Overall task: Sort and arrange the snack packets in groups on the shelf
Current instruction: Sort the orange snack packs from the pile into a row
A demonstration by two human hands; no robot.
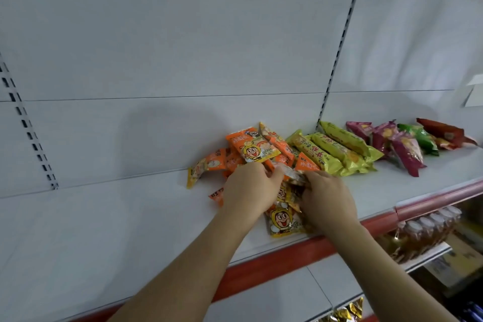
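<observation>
A loose heap of orange snack packets lies mid-shelf on the white shelf. My left hand and my right hand both grip a small packet between them, over the heap's near side. A yellow packet with a cartoon face lies under my hands near the front edge. To the right sit yellow-green packets, then purple packets, a green packet and red packets.
The shelf's red front strip runs diagonally below my arms. Bottles stand on a lower shelf at right, and gold packets show at the bottom. A slotted upright divides the white back panel.
</observation>
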